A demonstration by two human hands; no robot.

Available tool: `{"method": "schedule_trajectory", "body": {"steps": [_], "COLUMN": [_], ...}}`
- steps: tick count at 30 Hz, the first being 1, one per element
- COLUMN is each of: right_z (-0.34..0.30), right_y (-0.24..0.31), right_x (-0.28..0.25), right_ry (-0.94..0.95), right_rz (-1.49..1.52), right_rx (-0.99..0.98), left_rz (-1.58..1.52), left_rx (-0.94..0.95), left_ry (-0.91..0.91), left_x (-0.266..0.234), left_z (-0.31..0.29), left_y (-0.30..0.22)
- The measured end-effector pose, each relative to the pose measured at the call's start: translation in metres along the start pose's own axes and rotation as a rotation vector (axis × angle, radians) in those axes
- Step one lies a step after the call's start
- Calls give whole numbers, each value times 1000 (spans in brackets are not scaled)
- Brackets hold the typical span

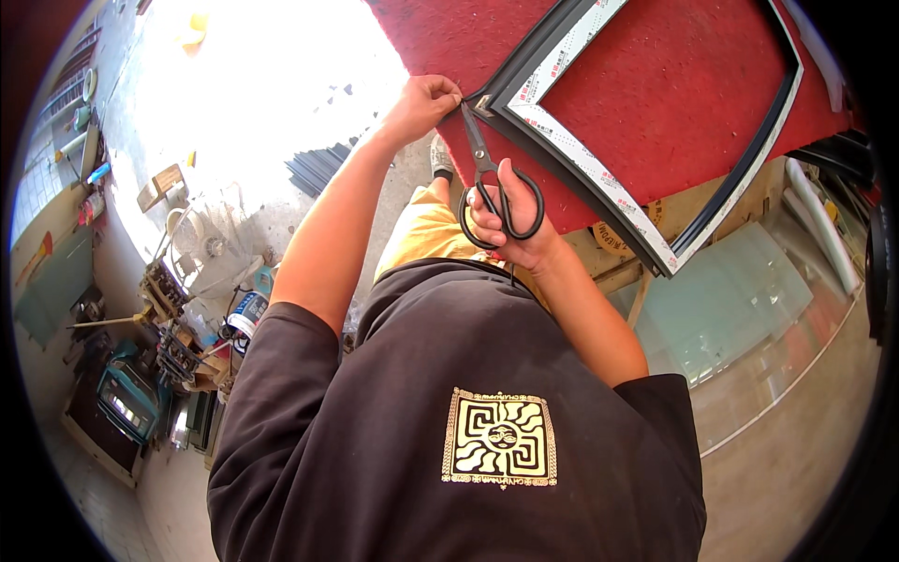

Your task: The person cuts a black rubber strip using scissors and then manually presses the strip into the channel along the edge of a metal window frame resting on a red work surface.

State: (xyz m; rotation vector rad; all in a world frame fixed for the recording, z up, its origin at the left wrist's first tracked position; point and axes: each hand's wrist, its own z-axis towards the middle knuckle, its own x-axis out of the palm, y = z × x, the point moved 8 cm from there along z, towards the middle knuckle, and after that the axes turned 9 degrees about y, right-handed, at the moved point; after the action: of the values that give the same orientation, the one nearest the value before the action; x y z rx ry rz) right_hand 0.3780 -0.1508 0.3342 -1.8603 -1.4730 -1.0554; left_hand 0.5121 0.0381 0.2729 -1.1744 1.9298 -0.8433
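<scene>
My right hand (530, 245) is closed around the looped handles of a pair of black scissors (480, 153). Their blades point away from me, and the tips reach the fingers of my left hand (421, 105). That hand pinches the end of a thin black rubber strip (477, 94) at the near left corner of a window frame (613, 189). The dark frame, edged with white printed protective film, lies on a red-covered table (688, 80), its near corner jutting past the table's edge. Whether the blades touch the strip is too small to tell.
Below the table's near edge, greenish glass sheets (726, 300) lie beside a long white roll (824, 228). Dark strips (320, 169) rest on the floor at left. Farther left are a white bucket (246, 312), a clear-bladed fan (213, 245) and piled tools.
</scene>
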Motion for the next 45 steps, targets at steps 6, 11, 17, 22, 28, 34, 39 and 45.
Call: {"method": "schedule_trajectory", "body": {"steps": [6,11,17,22,28,34,39,45], "right_z": [4,5,0,-13,-24,-25,-32,-46], "right_y": [-4,-4,-4,-4,-1,2,4,8], "right_x": [0,-9,-13,-16,-18,-17,-16,-33], "right_ry": [86,15,-66,-125,-161,-157,-225,-310], "right_rz": [94,-7,-115,-177,-213,-243,-349,-680], "right_rx": [-40,-34,-20,14,-6,-15,17,74], "left_rz": [4,0,-9,-39,45,271,9,-137], "left_rx": [-15,-12,-18,9,259,338,215,84], "left_ry": [-5,-12,-4,-47,-180,-271,-263,-376], "left_x": [1,1,4,4,14,17,15,-7], "left_z": [-4,-3,-5,-8,-27,-48,-60,-81], "left_y": [-4,0,-4,-1,-12,-12,6,57]}}
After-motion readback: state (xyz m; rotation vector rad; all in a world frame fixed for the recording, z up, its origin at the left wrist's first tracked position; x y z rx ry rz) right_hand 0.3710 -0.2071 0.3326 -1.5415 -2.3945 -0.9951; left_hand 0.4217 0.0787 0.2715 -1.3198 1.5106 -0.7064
